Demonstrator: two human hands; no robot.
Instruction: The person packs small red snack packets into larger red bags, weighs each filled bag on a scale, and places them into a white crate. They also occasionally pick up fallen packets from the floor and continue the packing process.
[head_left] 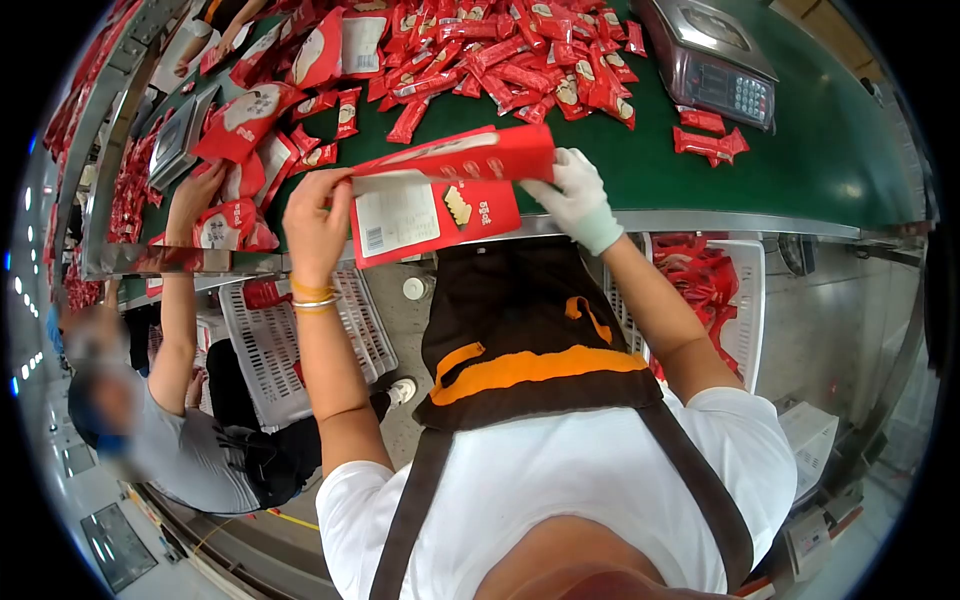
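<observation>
Between my two hands is a red packaging bag [490,212], held just over the near edge of the green work surface. It bears a white printed label with a barcode and a picture of pale snack bars, and its upper panel stands apart from the lower one. My left hand [318,222], bare with bands at the wrist, is closed on the bag's left edge. In a white glove, my right hand [577,200] grips the right end; some of its fingers are hidden behind the bag. Beyond lies a heap of small red wrapped packets [500,70].
A weighing scale [720,70] stands at the back right, with a few red packets [710,143] before it. At left, a co-worker's hand [197,195] touches red bags near another scale [182,140]. White baskets [370,330] [750,300] stand below the table edge [740,224].
</observation>
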